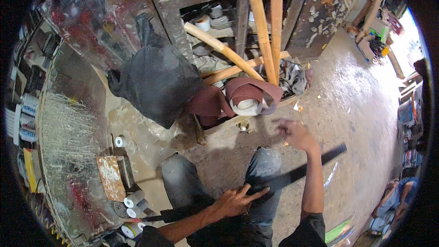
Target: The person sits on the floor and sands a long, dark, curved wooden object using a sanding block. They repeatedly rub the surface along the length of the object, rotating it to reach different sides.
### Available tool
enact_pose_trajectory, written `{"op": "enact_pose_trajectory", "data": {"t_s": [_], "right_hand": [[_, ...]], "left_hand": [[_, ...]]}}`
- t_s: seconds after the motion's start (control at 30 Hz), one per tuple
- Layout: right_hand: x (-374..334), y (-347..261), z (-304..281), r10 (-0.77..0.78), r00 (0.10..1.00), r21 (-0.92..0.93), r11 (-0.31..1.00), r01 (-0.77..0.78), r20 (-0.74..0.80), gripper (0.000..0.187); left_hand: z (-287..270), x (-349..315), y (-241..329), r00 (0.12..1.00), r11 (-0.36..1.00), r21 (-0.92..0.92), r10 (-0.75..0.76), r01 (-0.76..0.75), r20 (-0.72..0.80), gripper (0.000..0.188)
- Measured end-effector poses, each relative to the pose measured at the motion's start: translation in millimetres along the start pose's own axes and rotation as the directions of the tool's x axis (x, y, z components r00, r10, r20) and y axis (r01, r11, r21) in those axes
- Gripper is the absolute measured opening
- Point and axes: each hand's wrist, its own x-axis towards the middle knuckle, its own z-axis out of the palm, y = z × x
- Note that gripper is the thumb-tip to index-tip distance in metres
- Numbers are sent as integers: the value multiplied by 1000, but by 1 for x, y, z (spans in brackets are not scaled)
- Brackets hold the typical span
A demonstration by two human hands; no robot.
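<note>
A long, flat black strip (304, 169), perhaps a sheath, lies slanting across my lap, its far end past my right knee. My left hand (234, 203) rests over its middle with fingers stretched apart. Toward the lower left the strip narrows into a dark, handle-like end (176, 213). Above the strip and beyond my right knee hovers my right hand (298, 136), apart from it. Its fingers are slightly blurred, bent and spread, with nothing visible in them. A small shiny metal cup-like thing (244, 126) sits on the floor beyond my knees.
Brown sheet rolls (249, 93) and pale wooden slats (263, 36) fill a low wooden box ahead. A black bag (157, 80) stands beside it. Thread spools (135, 197) and a stained block (110, 178) lie left. At the right edge, part of another person (395, 199) shows.
</note>
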Motion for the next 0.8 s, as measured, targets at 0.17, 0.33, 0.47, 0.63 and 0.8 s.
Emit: {"op": "enact_pose_trajectory", "data": {"t_s": [0.17,0.33,0.47,0.63,0.8], "right_hand": [[-7,2,54,-97,988,-329,935,131,119,30],[-8,-12,90,-150,979,-353,916,189,134,36],[-14,-46,108,-215,961,-256,933,254,173,35],[-36,-66,126,-134,960,-100,982,162,244,32],[-64,-57,130,-81,954,-320,931,176,289,30]], "left_hand": [[11,-37,13,967,999,-41,21,-11,254,92],[27,-39,23,964,998,-44,-27,40,265,94],[37,-30,9,933,999,15,32,-40,358,92],[24,-37,-7,953,996,-20,94,-92,288,103],[28,-44,-22,969,978,-185,134,-95,210,109]]}}
